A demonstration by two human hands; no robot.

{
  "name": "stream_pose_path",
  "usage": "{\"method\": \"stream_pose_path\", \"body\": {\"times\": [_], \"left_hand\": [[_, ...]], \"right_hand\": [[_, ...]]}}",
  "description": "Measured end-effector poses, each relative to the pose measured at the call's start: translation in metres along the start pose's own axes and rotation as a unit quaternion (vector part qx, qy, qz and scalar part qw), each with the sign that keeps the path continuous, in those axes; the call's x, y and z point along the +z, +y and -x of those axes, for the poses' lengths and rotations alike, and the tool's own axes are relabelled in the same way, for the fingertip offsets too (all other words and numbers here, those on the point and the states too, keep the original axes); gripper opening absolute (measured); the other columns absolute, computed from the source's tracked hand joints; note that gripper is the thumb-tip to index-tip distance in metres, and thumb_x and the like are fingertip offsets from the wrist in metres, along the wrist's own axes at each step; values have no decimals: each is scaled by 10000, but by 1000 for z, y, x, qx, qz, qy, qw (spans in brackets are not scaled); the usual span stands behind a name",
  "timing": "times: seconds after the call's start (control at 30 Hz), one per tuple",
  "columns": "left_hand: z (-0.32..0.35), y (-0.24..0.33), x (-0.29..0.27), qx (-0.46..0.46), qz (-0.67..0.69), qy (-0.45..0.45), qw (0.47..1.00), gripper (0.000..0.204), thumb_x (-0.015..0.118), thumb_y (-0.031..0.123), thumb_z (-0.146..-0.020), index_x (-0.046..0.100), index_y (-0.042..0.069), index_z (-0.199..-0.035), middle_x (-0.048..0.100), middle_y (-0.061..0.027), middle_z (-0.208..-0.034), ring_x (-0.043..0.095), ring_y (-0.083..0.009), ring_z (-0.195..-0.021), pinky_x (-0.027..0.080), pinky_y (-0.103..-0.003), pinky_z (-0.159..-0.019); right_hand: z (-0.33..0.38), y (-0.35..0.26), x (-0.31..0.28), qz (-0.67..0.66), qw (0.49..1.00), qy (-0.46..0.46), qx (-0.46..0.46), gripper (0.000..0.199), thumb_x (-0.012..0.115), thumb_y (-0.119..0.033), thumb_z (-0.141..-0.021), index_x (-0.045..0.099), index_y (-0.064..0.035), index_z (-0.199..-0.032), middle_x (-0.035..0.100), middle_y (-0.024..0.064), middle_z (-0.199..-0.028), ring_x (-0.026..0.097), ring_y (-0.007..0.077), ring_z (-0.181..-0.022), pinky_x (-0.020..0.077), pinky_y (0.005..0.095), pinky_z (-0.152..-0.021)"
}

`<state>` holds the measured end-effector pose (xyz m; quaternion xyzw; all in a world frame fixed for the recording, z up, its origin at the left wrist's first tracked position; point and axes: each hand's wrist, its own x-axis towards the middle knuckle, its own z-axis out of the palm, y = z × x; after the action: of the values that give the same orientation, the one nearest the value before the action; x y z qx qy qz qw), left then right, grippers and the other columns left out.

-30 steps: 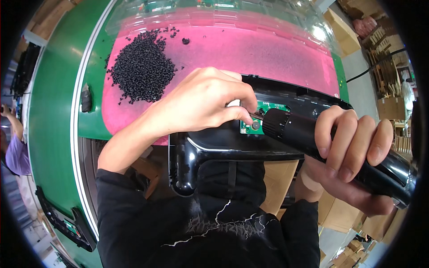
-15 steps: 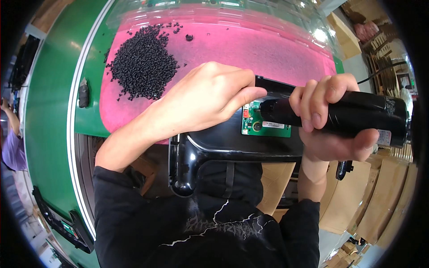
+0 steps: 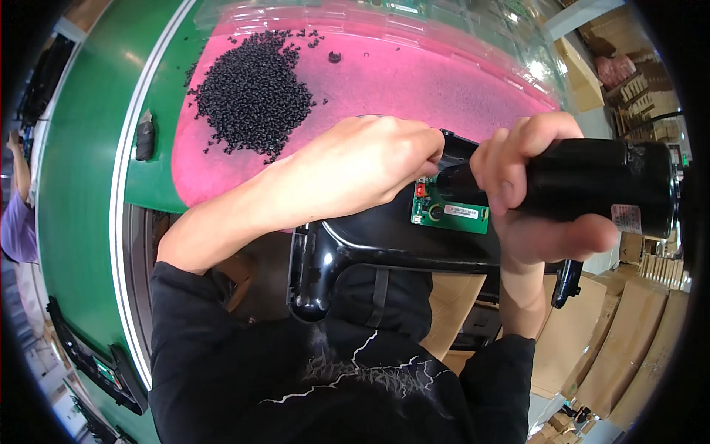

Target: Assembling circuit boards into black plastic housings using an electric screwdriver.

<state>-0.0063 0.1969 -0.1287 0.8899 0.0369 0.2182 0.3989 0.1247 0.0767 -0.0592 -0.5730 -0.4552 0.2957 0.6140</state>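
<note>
Head view: circuit board (image 3: 450, 220) lies in the black plastic housing (image 3: 384, 231). Right hand (image 3: 510, 169), to the board's right, has its grip wrapped around the black cylindrical driver (image 3: 603, 181); driver nose is over the board's upper part, contact unclear. Left hand (image 3: 377, 163), just beyond the board's upper left: fingers curled, grip contents hidden, cannot tell. Screw pile (image 3: 255, 96) on pink mat (image 3: 384, 92), well left of and beyond the board.

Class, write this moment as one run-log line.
left hand near circuit board | right hand gripping black screwdriver | screwdriver nose over board | board in black housing | screws heaped on pink mat
</note>
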Motion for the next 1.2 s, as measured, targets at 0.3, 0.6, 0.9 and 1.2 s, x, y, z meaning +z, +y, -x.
{"method": "stream_pose_path", "body": {"times": [0.3, 0.6, 0.9, 1.2], "left_hand": [[-1, -4, 2, 130, 5, -16, 991, 161, 691, 123, -833, 590, 17, -898, 615, -111, -830, 632, -313, -757, 507, -403, -620], [-7, 0, -5, 122, 31, 17, 992, 218, 763, 137, -761, 621, 20, -878, 629, -85, -798, 640, -276, -735, 519, -355, -580], [-8, 6, -1, 192, -115, 54, 973, 156, 698, -6, -694, 648, 26, -839, 643, -48, -768, 666, -219, -754, 520, -318, -514], [-8, 7, -1, 81, -73, 53, 993, 115, 710, 65, -788, 643, 43, -878, 645, -68, -817, 646, -254, -749, 520, -347, -598]], "right_hand": [[17, -26, -28, -298, 947, 19, -119, 581, 759, -570, -684, 495, -112, -926, 496, -57, -659, 470, 48, -519, 354, 210, -566], [14, -33, -33, -333, 937, 24, -107, 550, 762, -531, -706, 485, -114, -933, 511, -53, -677, 474, 56, -551, 371, 229, -617], [23, -26, -36, -249, 967, -13, -51, 687, 731, -685, -712, 485, -97, -967, 534, -36, -690, 489, 74, -540, 378, 225, -563], [26, -5, -24, -223, 970, -74, -68, 731, 721, -730, -692, 475, -88, -941, 539, -23, -643, 489, 87, -499, 373, 239, -506]]}}
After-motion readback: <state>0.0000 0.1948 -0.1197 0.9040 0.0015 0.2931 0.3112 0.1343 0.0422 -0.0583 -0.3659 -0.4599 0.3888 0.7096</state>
